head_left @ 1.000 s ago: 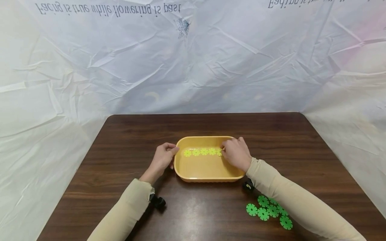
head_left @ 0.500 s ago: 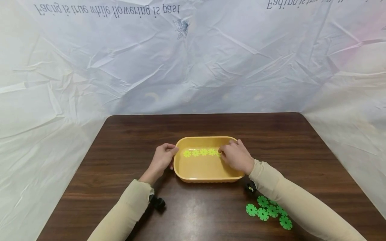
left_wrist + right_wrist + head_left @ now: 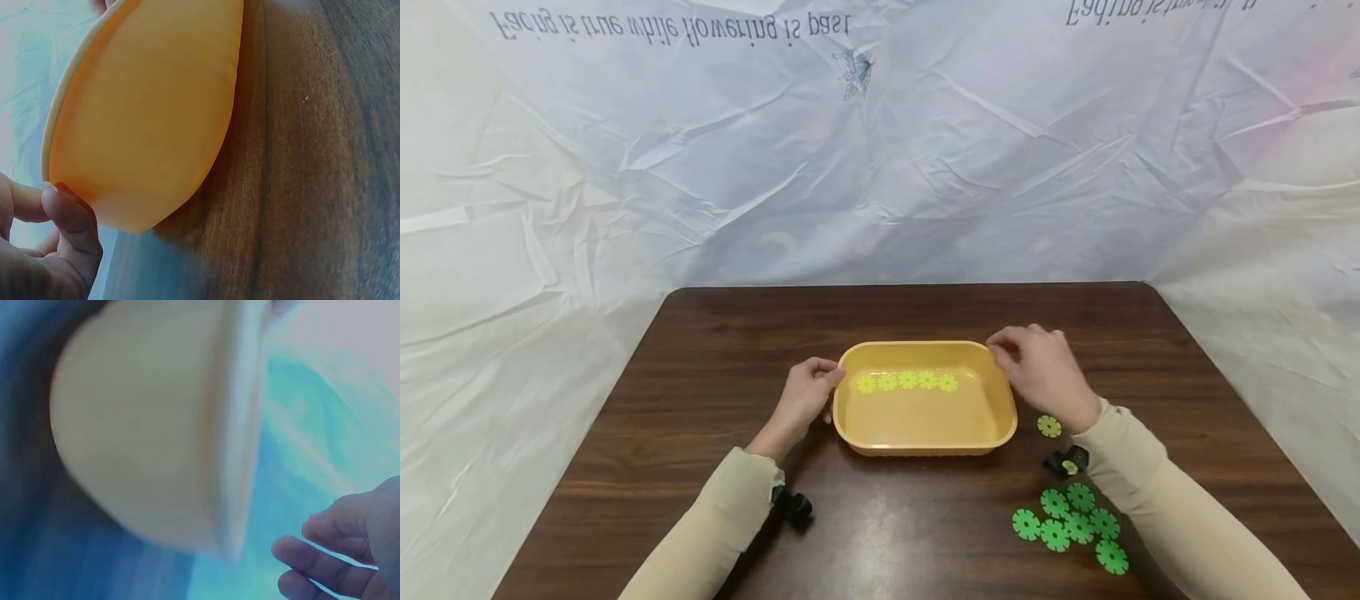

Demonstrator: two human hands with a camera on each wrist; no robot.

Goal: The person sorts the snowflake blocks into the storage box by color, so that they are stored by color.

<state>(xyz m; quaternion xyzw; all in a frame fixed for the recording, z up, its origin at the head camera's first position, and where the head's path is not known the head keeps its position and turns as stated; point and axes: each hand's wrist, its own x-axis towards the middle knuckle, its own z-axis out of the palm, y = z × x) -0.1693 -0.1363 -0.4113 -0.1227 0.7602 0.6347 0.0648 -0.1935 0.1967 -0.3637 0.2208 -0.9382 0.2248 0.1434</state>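
A yellow plastic basin stands on the table, seen from the side in both wrist views. Inside it, near the far wall, several yellow-green notched snowflake discs lie in a row. My left hand pinches the basin's left rim between thumb and fingers, as the left wrist view also shows. Beside the far right corner of the rim is my right hand, its fingers loosely bent and holding nothing. One yellow snowflake disc lies on the table below that hand.
Several green snowflake discs lie in a loose cluster at the front right, by the right forearm. The dark wooden table reaches back to a hanging pale plastic sheet. Black wrist cameras hang under both sleeves.
My right hand has lifted out of the basin and moved right past its rim, uncovering the row's rightmost yellow disc and another on the table. My left hand keeps its place.
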